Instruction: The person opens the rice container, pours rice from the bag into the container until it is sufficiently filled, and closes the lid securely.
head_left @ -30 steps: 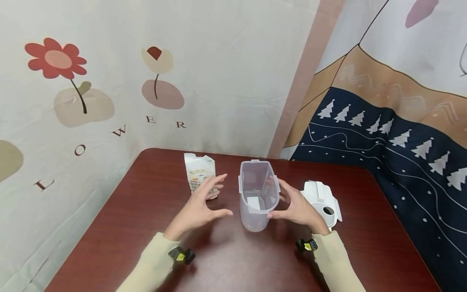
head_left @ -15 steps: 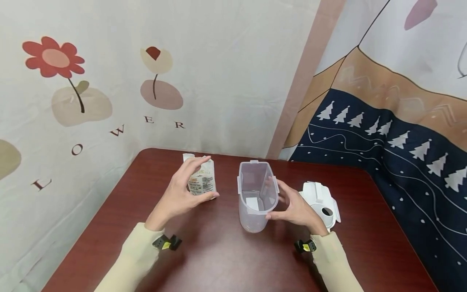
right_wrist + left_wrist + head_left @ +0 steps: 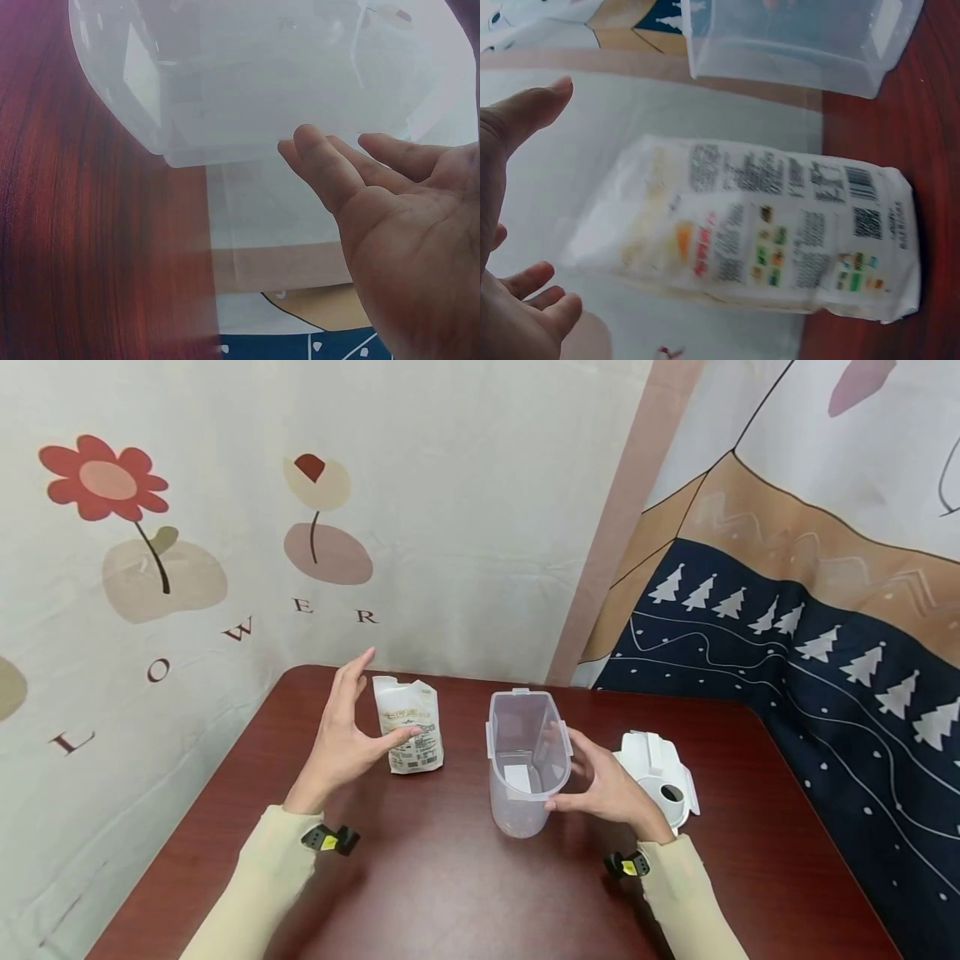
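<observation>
A white printed packet [image 3: 417, 753] stands upright toward the back left of the table. My left hand [image 3: 336, 745] is beside it, thumb and fingers spread wide; in the head view the thumb overlaps the packet's front. In the left wrist view the fingers [image 3: 541, 296] are apart from the packet [image 3: 780, 232]. A tall translucent plastic container [image 3: 517, 814] stands without a lid to the packet's right. My right hand [image 3: 603, 781] rests at its right side, thumb by the front of the rim; the right wrist view shows fairly straight fingers against the container [image 3: 262, 90].
A white lid [image 3: 651, 758] with a round opening lies on the table right of my right hand. The dark red-brown table [image 3: 465, 893] ends at a printed cloth backdrop [image 3: 465, 527]. A small white label [image 3: 517, 777] shows in the container.
My left hand has moved left from between packet and container, across the packet's front, to its left side. My right hand, the container and the packet have stayed in place.
</observation>
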`<state>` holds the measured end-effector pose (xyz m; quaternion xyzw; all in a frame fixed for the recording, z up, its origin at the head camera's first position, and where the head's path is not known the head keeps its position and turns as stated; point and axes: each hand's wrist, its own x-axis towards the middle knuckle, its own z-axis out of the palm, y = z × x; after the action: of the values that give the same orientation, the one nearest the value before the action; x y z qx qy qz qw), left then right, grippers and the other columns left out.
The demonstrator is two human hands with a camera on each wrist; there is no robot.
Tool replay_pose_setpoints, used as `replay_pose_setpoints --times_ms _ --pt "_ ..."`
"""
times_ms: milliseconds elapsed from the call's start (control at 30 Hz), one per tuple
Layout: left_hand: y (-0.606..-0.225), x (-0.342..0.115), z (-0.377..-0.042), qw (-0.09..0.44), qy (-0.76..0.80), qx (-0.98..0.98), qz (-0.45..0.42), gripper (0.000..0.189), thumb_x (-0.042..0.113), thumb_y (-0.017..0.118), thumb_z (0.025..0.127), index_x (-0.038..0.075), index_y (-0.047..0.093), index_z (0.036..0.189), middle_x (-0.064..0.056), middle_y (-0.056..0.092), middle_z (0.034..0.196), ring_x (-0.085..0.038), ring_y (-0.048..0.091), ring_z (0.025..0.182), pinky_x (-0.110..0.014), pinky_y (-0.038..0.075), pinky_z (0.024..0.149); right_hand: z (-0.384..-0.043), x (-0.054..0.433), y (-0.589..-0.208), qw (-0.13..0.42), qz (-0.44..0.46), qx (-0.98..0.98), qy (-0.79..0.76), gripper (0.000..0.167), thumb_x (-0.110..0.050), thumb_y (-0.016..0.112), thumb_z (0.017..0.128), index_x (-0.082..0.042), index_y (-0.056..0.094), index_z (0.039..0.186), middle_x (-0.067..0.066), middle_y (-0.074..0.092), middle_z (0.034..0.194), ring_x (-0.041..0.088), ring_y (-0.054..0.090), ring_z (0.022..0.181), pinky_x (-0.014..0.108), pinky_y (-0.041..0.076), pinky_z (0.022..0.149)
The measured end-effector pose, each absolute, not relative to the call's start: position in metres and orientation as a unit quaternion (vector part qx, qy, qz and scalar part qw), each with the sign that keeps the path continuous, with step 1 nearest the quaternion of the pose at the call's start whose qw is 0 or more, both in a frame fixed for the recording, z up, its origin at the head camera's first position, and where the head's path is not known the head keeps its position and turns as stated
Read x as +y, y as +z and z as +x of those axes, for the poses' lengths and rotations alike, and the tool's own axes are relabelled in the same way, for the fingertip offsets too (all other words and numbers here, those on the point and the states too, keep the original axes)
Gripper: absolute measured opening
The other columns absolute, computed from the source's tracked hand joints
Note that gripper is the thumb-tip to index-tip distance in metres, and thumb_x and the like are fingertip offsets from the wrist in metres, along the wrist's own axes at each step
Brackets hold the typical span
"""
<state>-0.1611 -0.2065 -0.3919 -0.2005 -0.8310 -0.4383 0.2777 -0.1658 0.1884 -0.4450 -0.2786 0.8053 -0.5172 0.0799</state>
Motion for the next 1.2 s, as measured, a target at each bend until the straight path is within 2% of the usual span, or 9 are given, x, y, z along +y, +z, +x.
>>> replay_pose_setpoints --times_ms 133,233,467,633,733,900,1033,1200 --pt "-0.404 -0.213 -0.165 0.227 -0.488 -0.827 -0.161 0.123 0.014 0.097 0.069 0.033 0.020 0.163 -0.003 0.034 0.162 -0.024 0.035 0.151 -0.046 0.035 0.123 -0.166 0.188 -0.446 0.081 -0.279 0.806 -0.516 0.109 -0.027 0.093 0.075 -0.020 0.028 0.162 0.008 0.041 0.162 0.034 0.048 0.145 0.045 0.045 0.112" --pt "-0.411 -0.217 -0.168 0.189 -0.516 -0.825 -0.136 0.122 0.014 0.095 0.072 0.037 0.016 0.163 -0.007 0.036 0.161 -0.025 0.036 0.150 -0.048 0.034 0.124 -0.166 0.189 -0.446 0.081 -0.278 0.806 -0.516 0.109 -0.027 0.093 0.075 -0.020 0.028 0.162 0.008 0.041 0.162 0.034 0.048 0.145 0.044 0.045 0.112" --pt "-0.431 -0.226 -0.175 0.100 -0.559 -0.816 -0.110 0.119 0.016 0.090 0.079 0.035 0.009 0.164 -0.012 0.035 0.160 -0.031 0.036 0.150 -0.052 0.031 0.125 -0.166 0.190 -0.448 0.078 -0.282 0.803 -0.519 0.109 -0.026 0.093 0.075 -0.020 0.028 0.162 0.010 0.041 0.162 0.035 0.049 0.144 0.044 0.046 0.112" --pt "-0.444 -0.228 -0.182 0.049 -0.567 -0.815 -0.108 0.108 0.018 0.090 0.080 0.027 0.021 0.163 -0.011 0.047 0.151 -0.032 0.045 0.143 -0.055 0.032 0.121 -0.167 0.190 -0.448 0.076 -0.282 0.804 -0.518 0.109 -0.026 0.093 0.075 -0.020 0.028 0.162 0.009 0.041 0.162 0.036 0.049 0.144 0.045 0.046 0.111" --pt "-0.452 -0.228 -0.185 0.029 -0.565 -0.817 -0.111 0.099 0.020 0.090 0.079 0.022 0.030 0.158 -0.010 0.053 0.147 -0.032 0.051 0.137 -0.054 0.039 0.114 -0.166 0.190 -0.447 0.078 -0.276 0.805 -0.519 0.109 -0.027 0.094 0.074 -0.020 0.029 0.162 0.008 0.041 0.162 0.035 0.049 0.144 0.044 0.046 0.112" --pt "-0.461 -0.229 -0.189 -0.006 -0.574 -0.812 -0.102 0.086 0.020 0.091 0.078 0.018 0.042 0.149 -0.013 0.063 0.136 -0.026 0.064 0.120 -0.038 0.055 0.099 -0.167 0.190 -0.447 0.079 -0.276 0.806 -0.517 0.108 -0.028 0.093 0.075 -0.021 0.029 0.162 0.008 0.041 0.162 0.034 0.049 0.144 0.044 0.046 0.112" --pt "-0.465 -0.229 -0.191 -0.022 -0.582 -0.808 -0.096 0.077 0.018 0.092 0.077 0.014 0.051 0.143 -0.015 0.067 0.129 -0.017 0.068 0.109 -0.026 0.057 0.090 -0.168 0.189 -0.448 0.080 -0.278 0.805 -0.518 0.108 -0.028 0.093 0.075 -0.021 0.029 0.162 0.008 0.041 0.162 0.035 0.049 0.144 0.044 0.046 0.111" --pt "-0.468 -0.226 -0.195 -0.029 -0.589 -0.802 -0.096 0.072 0.013 0.090 0.079 0.007 0.054 0.140 -0.019 0.067 0.128 -0.011 0.070 0.104 -0.024 0.059 0.086 -0.169 0.190 -0.448 0.080 -0.277 0.803 -0.522 0.109 -0.027 0.094 0.074 -0.020 0.029 0.162 0.009 0.042 0.162 0.035 0.050 0.143 0.044 0.047 0.111"
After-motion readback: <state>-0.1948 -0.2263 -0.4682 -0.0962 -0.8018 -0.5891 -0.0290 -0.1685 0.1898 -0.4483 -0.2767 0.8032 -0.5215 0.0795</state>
